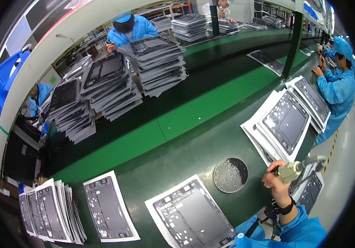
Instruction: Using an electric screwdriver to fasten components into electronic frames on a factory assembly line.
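Holding a powered screwdriver (299,167) raised off the table (177,157), right hand (277,182) wrapped tight round it. Left hand out of sight. Grey panel (194,215) lies on its white sheet, screw dish (230,175) beside. Judged: between fastenings; next needs tip lowered onto the panel.

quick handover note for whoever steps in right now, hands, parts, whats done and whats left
Right hand: raised beside the bench, gripping the electric screwdriver, tip clear of any part.
Left hand: not in view.
Parts: dark panel on white sheet lies straight in front; round screw tray sits just beyond it, to the right. A second panel lies to the left, with a fanned stack beyond that; more panels are stacked at right.
Done: cannot tell which screws are in.
Left: likely the front panel, since the driver is off it.
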The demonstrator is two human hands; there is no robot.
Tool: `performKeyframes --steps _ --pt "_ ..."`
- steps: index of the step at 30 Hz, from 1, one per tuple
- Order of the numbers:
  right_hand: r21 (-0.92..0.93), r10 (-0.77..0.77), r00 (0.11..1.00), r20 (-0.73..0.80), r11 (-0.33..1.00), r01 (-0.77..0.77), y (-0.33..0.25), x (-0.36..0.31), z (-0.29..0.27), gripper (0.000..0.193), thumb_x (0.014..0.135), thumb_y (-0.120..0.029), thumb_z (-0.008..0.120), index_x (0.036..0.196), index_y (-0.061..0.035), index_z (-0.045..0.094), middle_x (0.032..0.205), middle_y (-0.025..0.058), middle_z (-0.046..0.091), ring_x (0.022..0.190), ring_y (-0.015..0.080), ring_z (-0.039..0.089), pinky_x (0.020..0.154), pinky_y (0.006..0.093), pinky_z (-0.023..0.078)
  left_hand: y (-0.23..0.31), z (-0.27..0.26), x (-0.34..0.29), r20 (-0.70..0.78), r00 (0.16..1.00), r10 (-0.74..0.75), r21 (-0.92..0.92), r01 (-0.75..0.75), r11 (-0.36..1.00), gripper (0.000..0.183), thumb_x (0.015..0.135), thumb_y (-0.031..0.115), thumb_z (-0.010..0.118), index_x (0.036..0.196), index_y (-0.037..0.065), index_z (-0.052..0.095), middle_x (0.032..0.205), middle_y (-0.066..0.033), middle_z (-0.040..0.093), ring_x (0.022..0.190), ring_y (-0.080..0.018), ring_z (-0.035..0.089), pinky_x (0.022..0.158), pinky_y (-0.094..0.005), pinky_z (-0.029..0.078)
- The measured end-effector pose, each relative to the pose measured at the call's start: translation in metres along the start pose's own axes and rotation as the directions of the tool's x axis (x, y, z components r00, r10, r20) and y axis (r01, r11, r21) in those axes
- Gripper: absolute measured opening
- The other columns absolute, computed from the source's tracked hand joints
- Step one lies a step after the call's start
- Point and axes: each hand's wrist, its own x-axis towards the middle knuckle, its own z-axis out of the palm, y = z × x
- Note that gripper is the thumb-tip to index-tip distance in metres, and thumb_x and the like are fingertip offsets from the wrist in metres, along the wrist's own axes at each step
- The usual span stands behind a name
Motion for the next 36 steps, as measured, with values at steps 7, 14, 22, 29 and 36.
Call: performKeyframes --steps 7,14,22,29,36 --pt "0.239 -0.140 0.971 0.193 0.967 0.092 0.010 0.014 0.008 0.073 0.084 -0.066 0.064 0.107 0.0028 0.053 0.065 0.0052 0.056 0.056 0.0126 0.057 0.057 0.0251 0.048 0.017 -0.017 0.002 0.069 0.962 -0.265 0.499 0.197 0.844 0.036 0.096 0.037 0.064 0.096 0.002 0.072 0.077 -0.0037 0.070 0.068 -0.0112 0.061 0.060 -0.0295 0.049" --pt "0.108 -0.122 0.991 0.048 0.987 0.117 0.016 0.016 0.007 0.107 0.073 -0.096 0.030 0.099 0.0059 0.050 0.055 0.0035 0.047 0.043 0.0124 0.045 0.043 0.0276 0.043 0.160 0.015 0.062 0.512 0.706 0.490 0.602 -0.701 0.382 0.014 0.088 0.016 0.069 0.096 0.005 0.074 0.089 -0.0131 0.071 0.080 -0.0298 0.069 0.068 -0.0390 0.053" --pt "0.144 -0.199 0.980 0.024 0.970 0.194 0.009 0.021 0.005 0.101 0.075 -0.095 0.026 0.095 0.0018 0.048 0.046 0.0038 0.043 0.033 0.0162 0.041 0.035 0.0299 0.039 0.145 0.057 0.173 0.620 0.442 0.648 0.714 -0.660 -0.233 0.035 0.078 0.013 0.075 0.112 0.009 0.071 0.118 -0.0094 0.064 0.102 -0.0277 0.058 0.088 -0.0412 0.047" --pt "0.364 -0.509 0.800 0.318 0.845 0.393 -0.040 0.052 0.077 0.079 0.088 -0.079 0.040 0.097 -0.0025 0.055 0.052 0.0083 0.057 0.042 0.0218 0.058 0.038 0.0362 0.052 0.135 0.067 0.169 0.661 0.419 0.623 0.662 -0.717 -0.220 0.036 0.077 0.015 0.075 0.112 0.008 0.071 0.114 -0.0104 0.060 0.103 -0.0313 0.057 0.085 -0.0425 0.047" --pt "0.346 -0.389 0.760 0.521 0.910 0.228 -0.007 0.056 0.094 0.083 0.083 -0.082 0.045 0.100 -0.0016 0.059 0.062 0.0129 0.062 0.050 0.0263 0.061 0.049 0.0436 0.055 0.134 0.067 0.177 0.671 0.362 0.648 0.602 -0.776 -0.189 0.034 0.075 0.014 0.076 0.108 0.006 0.071 0.109 -0.0104 0.060 0.101 -0.0303 0.057 0.082 -0.0423 0.048"
